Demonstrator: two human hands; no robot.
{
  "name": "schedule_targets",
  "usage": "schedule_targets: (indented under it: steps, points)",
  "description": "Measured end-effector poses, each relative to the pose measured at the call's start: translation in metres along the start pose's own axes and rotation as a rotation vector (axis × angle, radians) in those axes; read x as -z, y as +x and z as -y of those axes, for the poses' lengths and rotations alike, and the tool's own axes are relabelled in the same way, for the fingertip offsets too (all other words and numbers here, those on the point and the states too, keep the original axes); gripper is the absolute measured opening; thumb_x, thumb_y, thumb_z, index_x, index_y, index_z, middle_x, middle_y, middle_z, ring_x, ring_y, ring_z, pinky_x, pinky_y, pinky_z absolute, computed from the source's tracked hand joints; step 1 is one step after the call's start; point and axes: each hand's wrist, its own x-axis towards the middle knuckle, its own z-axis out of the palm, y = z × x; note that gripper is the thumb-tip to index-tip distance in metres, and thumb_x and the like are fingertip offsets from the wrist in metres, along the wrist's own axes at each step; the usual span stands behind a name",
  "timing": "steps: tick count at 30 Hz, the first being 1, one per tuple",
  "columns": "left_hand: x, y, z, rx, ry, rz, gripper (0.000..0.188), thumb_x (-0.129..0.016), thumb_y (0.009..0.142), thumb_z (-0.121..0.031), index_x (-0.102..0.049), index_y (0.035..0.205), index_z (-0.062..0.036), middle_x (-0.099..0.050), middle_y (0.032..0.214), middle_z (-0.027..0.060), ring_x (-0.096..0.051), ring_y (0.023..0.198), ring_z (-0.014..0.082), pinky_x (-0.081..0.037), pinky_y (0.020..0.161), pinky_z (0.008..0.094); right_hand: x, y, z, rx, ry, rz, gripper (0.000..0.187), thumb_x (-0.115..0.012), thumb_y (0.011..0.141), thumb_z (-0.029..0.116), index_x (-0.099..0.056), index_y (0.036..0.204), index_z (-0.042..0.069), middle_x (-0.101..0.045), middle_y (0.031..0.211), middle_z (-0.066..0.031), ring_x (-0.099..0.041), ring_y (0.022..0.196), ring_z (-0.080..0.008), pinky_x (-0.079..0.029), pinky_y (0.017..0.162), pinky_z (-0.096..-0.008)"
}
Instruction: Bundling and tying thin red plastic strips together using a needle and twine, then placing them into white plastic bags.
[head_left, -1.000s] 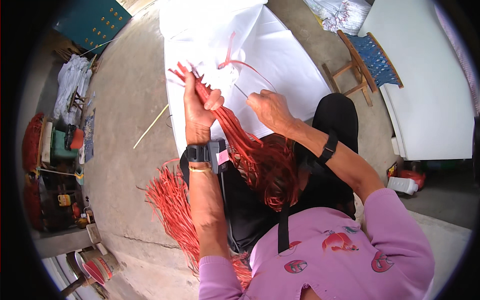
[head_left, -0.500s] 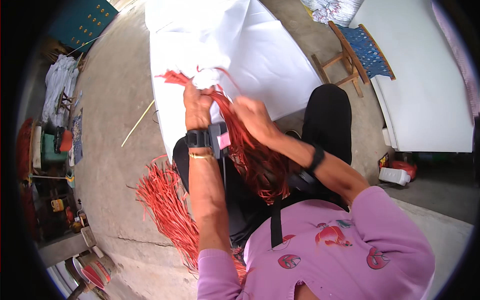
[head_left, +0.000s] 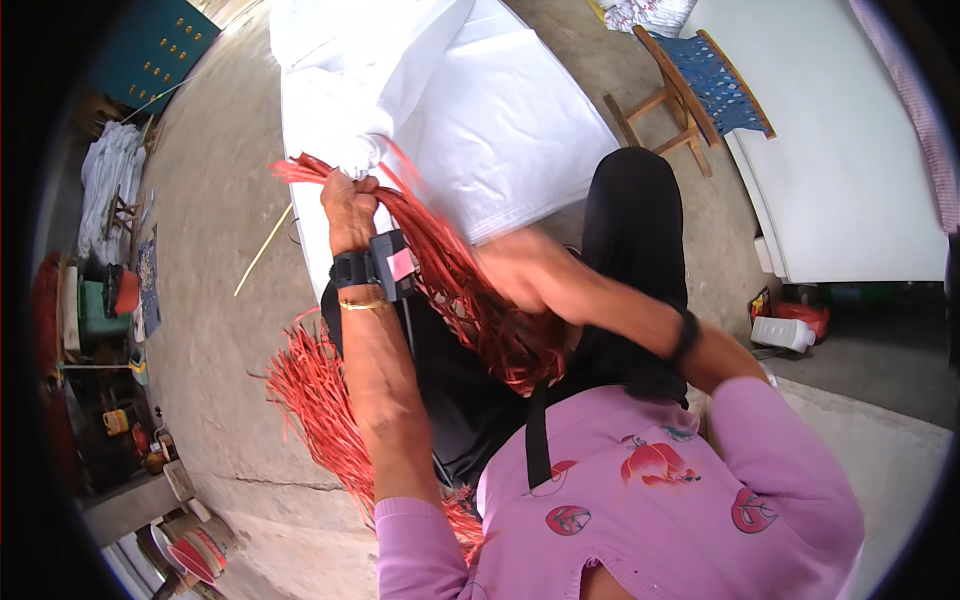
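My left hand (head_left: 350, 208) is closed around the upper end of a bundle of red plastic strips (head_left: 430, 240), right beneath the bunched end (head_left: 356, 155) of a large white plastic sheet (head_left: 500, 120). Short strip ends stick out to the left of that fist, while the long ends hang over my lap. A single red strip rises beside the bunched end and slants down toward my right hand (head_left: 520, 268). This hand is smeared by motion just right of the bundle, its fingers not readable. Whether it grips the strip cannot be made out.
A second pile of red strips (head_left: 320, 400) lies on the concrete floor by my left leg. A wooden stool with a blue woven seat (head_left: 710, 85) stands at the right, beside a white cabinet (head_left: 840, 150). A thin yellow strip (head_left: 262, 250) lies left of the sheet.
My right hand has moved down and toward me, away from the bunched end. The single strip's raised loop has straightened. My left hand keeps its hold; the whole view has shifted slightly.
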Motion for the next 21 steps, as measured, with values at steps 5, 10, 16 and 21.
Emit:
schedule_targets:
  steps: [5,10,16,21]
  points:
    - [0.019,0.011,0.0,-0.088,0.013,0.057,0.009,-0.055,0.08,-0.012,-0.058,0.087,-0.006,-0.057,0.072,0.0031,-0.049,0.053,0.013,-0.037,0.045,0.0244,0.049,-0.213,-0.039,-0.486,0.448,-0.391,0.019,-0.05,0.088,0.019,-0.049,0.072,0.007,-0.033,0.052,0.0048,-0.028,0.041,-0.0026,-0.021,0.035,-0.0197]
    - [0.011,-0.006,-0.005,0.161,-0.034,0.061,0.011,-0.047,0.087,-0.011,-0.057,0.083,-0.0078,-0.052,0.064,0.0015,-0.038,0.044,0.0096,-0.031,0.041,0.0227,0.121,-0.319,-0.082,-0.078,0.478,-1.307,0.017,-0.051,0.088,0.022,-0.054,0.077,0.009,-0.048,0.06,0.0024,-0.028,0.039,-0.0033,-0.021,0.034,-0.019]
    - [0.001,-0.035,0.015,0.281,0.091,0.192,0.013,-0.059,0.085,-0.011,-0.054,0.073,-0.0089,-0.031,0.054,-0.0062,-0.022,0.04,0.0073,-0.018,0.039,0.0231,0.123,-0.226,-0.007,0.082,-0.178,-1.381,0.019,-0.05,0.091,0.028,-0.053,0.076,0.017,-0.034,0.058,0.0079,-0.029,0.046,-0.0003,-0.02,0.039,-0.0174]
    - [0.026,-0.02,0.021,0.253,0.231,0.117,0.01,-0.057,0.085,-0.02,-0.058,0.088,-0.0097,-0.038,0.054,-0.0076,-0.025,0.039,0.0038,-0.021,0.035,0.0199,0.054,-0.088,0.026,0.361,-1.234,-0.586,0.014,-0.055,0.08,0.017,-0.06,0.077,0.004,-0.058,0.074,-0.0104,-0.057,0.066,-0.0289,-0.045,0.059,-0.0379]
